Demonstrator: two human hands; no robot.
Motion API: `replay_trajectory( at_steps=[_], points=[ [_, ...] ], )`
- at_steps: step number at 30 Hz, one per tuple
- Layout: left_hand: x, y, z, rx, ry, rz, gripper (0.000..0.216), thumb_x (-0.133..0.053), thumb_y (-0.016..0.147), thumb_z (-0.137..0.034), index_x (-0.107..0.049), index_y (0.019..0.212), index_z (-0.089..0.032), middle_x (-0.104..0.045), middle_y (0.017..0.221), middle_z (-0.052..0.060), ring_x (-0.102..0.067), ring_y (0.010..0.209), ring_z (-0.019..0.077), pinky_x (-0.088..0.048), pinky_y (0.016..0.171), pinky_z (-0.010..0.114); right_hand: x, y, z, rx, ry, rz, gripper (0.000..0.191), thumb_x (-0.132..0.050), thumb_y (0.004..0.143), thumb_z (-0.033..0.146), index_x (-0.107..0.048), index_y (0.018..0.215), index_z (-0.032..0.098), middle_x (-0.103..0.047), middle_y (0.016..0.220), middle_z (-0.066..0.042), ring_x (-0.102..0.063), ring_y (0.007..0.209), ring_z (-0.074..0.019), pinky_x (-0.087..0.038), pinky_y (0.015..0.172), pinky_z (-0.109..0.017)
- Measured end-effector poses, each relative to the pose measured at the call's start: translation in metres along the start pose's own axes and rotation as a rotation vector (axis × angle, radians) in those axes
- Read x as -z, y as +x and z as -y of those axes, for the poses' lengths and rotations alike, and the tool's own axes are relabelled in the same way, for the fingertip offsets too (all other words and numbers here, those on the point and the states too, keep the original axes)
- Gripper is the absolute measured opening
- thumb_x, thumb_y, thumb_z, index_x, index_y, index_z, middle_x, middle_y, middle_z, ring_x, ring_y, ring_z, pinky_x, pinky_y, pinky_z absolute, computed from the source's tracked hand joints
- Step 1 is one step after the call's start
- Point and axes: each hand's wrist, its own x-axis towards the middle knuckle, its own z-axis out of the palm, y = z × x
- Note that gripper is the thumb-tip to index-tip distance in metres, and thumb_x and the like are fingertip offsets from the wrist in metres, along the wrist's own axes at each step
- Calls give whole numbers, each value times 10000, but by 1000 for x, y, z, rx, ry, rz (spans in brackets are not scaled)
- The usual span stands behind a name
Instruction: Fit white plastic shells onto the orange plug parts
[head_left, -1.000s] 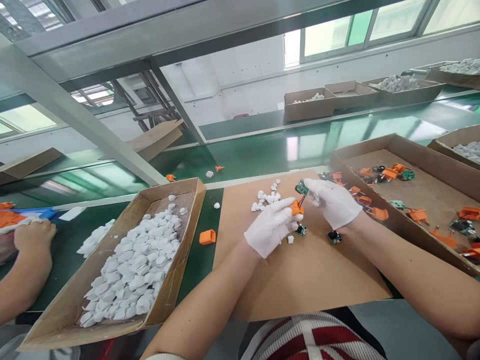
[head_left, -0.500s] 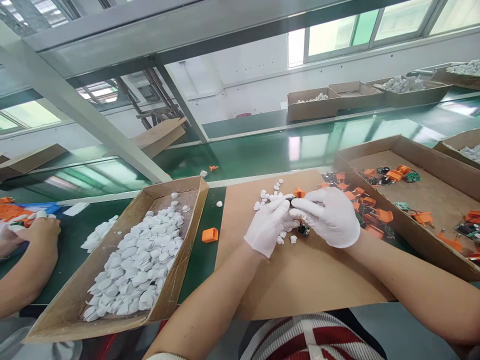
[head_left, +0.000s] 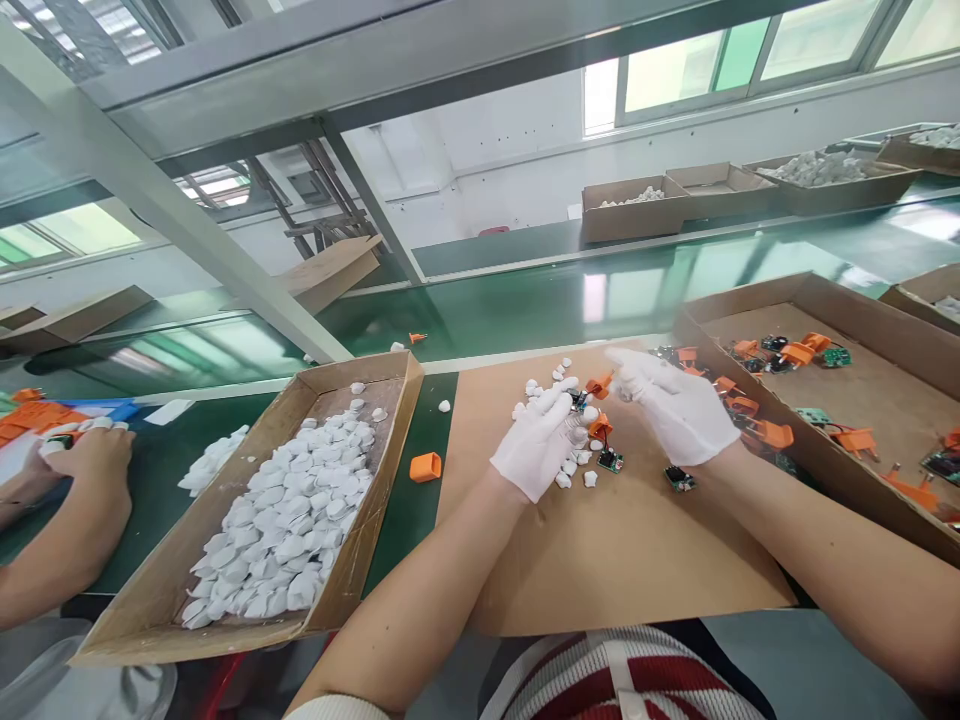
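Left hand (head_left: 538, 443) is closed around a small orange-and-green part (head_left: 598, 428) above the cardboard sheet (head_left: 622, 560) on the worktop. Right hand (head_left: 679, 412) hovers beside it, fingers loosely spread, holding nothing discernible. White caps (head_left: 544, 388) lie within reach.

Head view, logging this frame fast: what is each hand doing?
Left hand: closed on a small green circuit board with orange part.
Right hand: fingers curled; whether it holds anything cannot be told.

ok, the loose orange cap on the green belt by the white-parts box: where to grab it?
Probably pinch the orange cap across its two long sides, coming straight down from above. It lies flat and alone on the green belt, between the cardboard box and the cardboard sheet, so both sides look free.
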Motion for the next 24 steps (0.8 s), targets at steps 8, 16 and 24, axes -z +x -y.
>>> replay_trajectory(
  at_steps=[8,16,24],
  points=[
    [4,-1,4,-12,-7,65,526,-623,902,-380,-470,1398,-291,-632,1006,60,-613,705,141,-458,491,220,-8,-1,3,-36,363,6,398,-748,741,577,-726,872,202,-750,917,-77,-701,847,-216,-590,845,-416],
    [-6,-3,2,-30,80,-1,544,-644,874,-388,-503,1387,-272,-631,1063,87,-603,699,134,-426,465,208,-10,-8,8,17,332,33,475,-815,688,509,-719,1039,204,-748,956,-70,-693,887,-225,-585,839,-415],
    [0,-4,2,23,0,89,478,-727,736,-279,-589,1189,-213,-608,1001,68,-616,710,168,-457,473,255,-17,-5,-3,103,91,-102,363,-658,851,479,-703,1088,208,-716,1031,-90,-679,958,-220,-543,929,-429]
  ],
)
